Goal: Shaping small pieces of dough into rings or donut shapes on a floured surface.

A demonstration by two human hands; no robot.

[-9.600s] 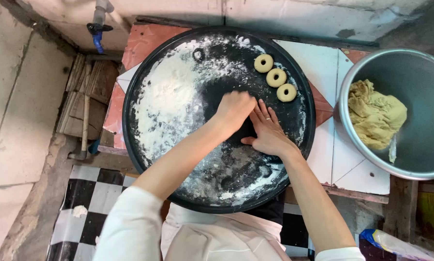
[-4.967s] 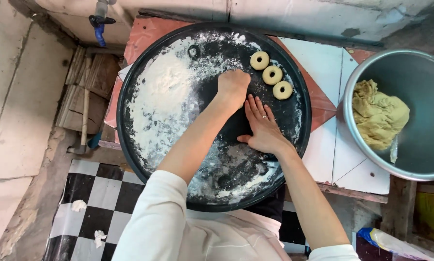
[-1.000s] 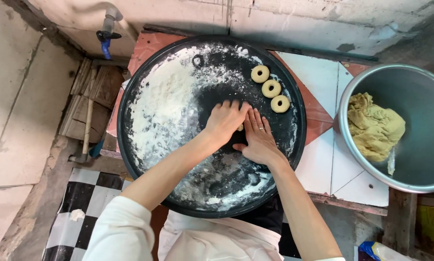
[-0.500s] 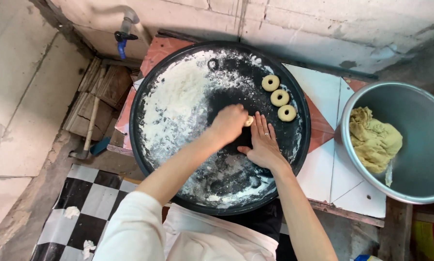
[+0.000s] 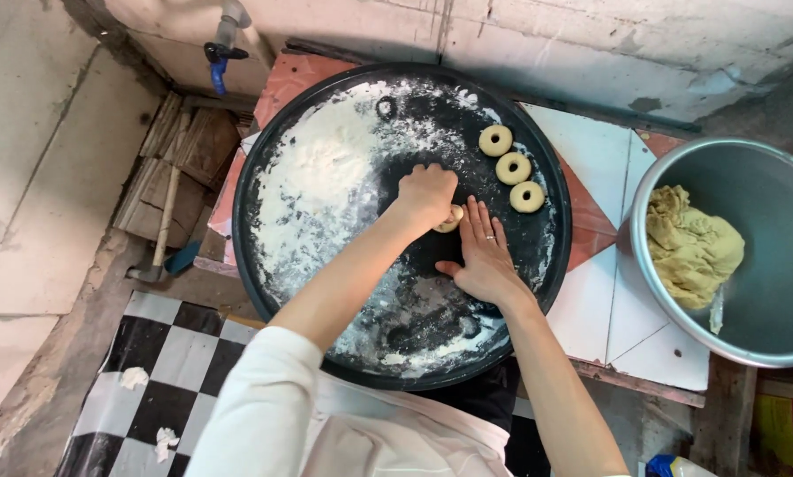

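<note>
Pale dough piece (image 5: pixel 450 218) under fisted left hand (image 5: pixel 426 193), right hand (image 5: pixel 483 257) flat beside

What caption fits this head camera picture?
Two hands shape a dough piece on a floured black tray beside three dough rings.

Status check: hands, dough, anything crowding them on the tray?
Left hand closed over small dough piece. Right hand flat on floured black tray, beside it. Three dough rings sit just beyond, apart from both hands.
</note>
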